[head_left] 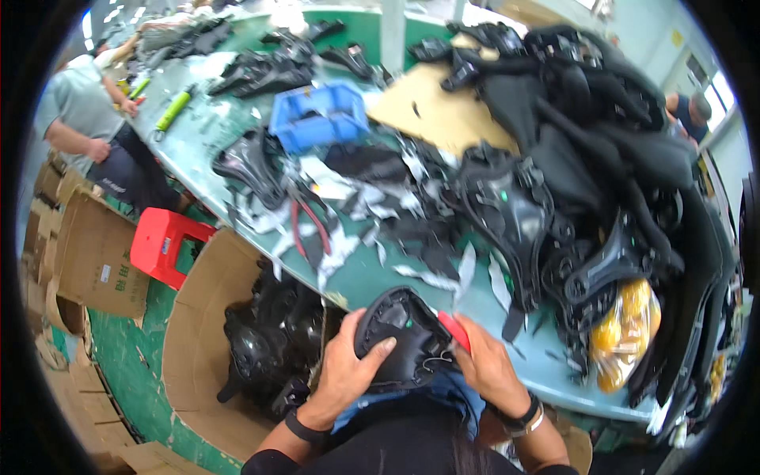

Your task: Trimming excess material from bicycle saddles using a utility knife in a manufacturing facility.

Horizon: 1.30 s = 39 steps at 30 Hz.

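Note:
A black moulded part with a padded, rounded shell [408, 348] is held in front of my body, at the table's near edge. My left hand [348, 360] is closed on its left side, with the thumb lying across its face. On the part's right side, my right hand [487, 360] is closed round a red handle [454, 329]. The working end of that red-handled tool is hidden against the part. A thin pale strand [437, 362] shows on the part close to the right hand.
Red-handled pliers [309, 229] lie among white and black scraps on the green table [364, 277]. A blue bin [317, 119], a yellow bag [625, 336] and piled black parts [586, 134] surround the work. At left are a carton [194, 340] of black parts, a red stool [162, 245] and a person [87, 119].

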### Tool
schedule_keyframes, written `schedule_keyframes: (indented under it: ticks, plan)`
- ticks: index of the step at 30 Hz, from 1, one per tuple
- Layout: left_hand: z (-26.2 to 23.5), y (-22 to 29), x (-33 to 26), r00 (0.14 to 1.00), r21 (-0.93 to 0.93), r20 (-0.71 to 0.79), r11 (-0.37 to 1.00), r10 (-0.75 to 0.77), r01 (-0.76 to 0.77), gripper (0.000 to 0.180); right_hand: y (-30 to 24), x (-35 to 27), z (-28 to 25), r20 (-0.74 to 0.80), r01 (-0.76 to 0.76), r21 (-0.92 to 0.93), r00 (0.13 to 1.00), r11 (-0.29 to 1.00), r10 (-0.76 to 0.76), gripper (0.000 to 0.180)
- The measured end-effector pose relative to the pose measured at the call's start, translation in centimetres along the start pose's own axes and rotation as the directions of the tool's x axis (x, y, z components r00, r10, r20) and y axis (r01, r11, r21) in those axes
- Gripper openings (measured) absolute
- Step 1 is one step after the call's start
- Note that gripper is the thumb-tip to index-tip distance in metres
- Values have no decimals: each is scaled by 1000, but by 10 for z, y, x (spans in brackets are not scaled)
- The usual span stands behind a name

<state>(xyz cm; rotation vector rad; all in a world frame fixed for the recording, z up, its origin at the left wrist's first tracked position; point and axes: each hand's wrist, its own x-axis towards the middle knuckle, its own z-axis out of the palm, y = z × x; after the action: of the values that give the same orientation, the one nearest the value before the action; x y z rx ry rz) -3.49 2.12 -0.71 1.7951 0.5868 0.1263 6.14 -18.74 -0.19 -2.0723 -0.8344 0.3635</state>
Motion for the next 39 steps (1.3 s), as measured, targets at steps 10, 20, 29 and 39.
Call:
schedule_keyframes:
  ticks: [10,20,29,39]
  plan:
    - [48,6,21,931,-617,203,700,-302,361,52,-26,45,-30,-156,-232,298,945,926,286,41]
    - [79,59,77,843,308,197,784,501,-538,33,-5,76,-59,-146,-260,194,946,946,290,40]
    - [83,42,107,842,61,180,849,508,-525,21,-19,30,-83,-203,-209,-226,965,951,164,49]
    - [87,43,100,935,-78,97,939,340,-334,11,-22,8,-88,-257,-182,-451,964,874,69,48]
